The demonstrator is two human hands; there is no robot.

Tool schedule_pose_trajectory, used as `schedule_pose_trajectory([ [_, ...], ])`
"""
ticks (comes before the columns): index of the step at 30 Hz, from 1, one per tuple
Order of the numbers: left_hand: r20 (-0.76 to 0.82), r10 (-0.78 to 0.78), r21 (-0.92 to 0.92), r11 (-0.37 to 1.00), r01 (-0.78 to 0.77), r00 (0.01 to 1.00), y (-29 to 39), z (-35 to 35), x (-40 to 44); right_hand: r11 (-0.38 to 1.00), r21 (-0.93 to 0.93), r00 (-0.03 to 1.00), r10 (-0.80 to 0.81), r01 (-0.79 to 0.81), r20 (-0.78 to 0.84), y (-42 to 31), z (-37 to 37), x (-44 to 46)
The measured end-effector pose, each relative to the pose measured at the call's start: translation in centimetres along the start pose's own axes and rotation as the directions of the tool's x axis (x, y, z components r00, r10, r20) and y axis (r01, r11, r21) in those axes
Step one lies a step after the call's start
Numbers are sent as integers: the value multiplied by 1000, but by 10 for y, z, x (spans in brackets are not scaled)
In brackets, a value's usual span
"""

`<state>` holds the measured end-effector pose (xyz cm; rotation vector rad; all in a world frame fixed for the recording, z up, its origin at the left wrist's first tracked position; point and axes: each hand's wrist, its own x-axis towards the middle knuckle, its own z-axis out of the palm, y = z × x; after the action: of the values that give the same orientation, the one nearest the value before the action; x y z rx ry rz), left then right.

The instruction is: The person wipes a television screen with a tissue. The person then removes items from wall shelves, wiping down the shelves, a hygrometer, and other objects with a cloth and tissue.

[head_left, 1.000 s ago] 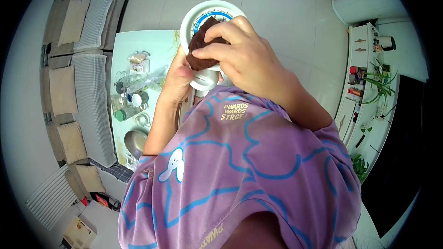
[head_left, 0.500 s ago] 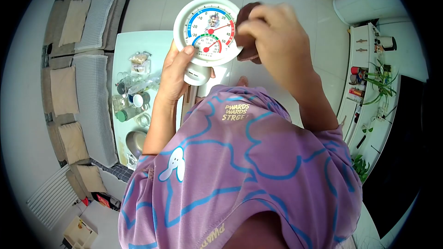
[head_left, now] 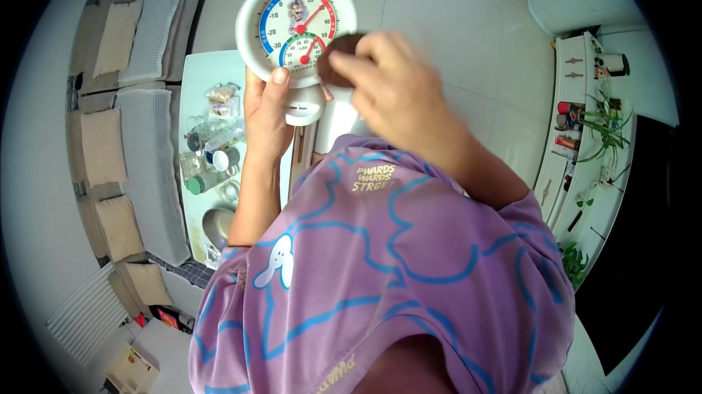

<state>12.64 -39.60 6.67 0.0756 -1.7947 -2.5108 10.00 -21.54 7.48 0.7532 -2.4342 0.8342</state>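
Observation:
A round white dial thermometer [head_left: 296,26] with a humidity scale and a white stand faces up in front of me. My left hand [head_left: 269,112] is closed around its lower part, with the thumb on the front rim. My right hand [head_left: 398,94], smeared by motion, grips a dark brown cloth [head_left: 341,59]. The cloth lies against the dial's lower right rim and covers a little of that edge. Part of the stand and most of my left fingers are hidden behind the thermometer.
On my left, a pale table [head_left: 212,65] carries glass jars, a green-lidded bottle [head_left: 196,184] and a metal bowl [head_left: 217,227]. Beyond it runs a grey sofa [head_left: 150,167] with cushions. To the right stands a white cabinet [head_left: 574,80] with plants [head_left: 605,131].
The thermometer has moved left and up and is turned somewhat. My right hand with the cloth has shifted left and down, from the dial's right edge to its lower right rim.

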Motion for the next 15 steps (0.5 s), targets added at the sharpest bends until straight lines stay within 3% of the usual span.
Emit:
schedule_pose_trajectory([
  [2,-97,29,31,999,-27,995,-2,1,-1,975,220,997,-28,11,75,-12,-1,-9],
  [4,9,-97,-28,995,97,995,0,0,-6,976,218,999,-36,29,28,0,2,-6],
  [6,76,-116,-40,992,119,990,-3,-4,-6,998,-30,995,52,-55,-81,18,0,0],
  [8,122,-117,-40,992,123,986,-7,-2,-7,993,-61,991,100,-105,-87,18,-3,-1],
  [11,113,-140,7,990,140,984,-17,-4,-11,983,181,998,-32,23,47,-11,-3,-11],
  [15,88,-120,108,988,111,989,-15,-1,-12,958,287,1000,26,-23,-7,-16,1,-14],
])
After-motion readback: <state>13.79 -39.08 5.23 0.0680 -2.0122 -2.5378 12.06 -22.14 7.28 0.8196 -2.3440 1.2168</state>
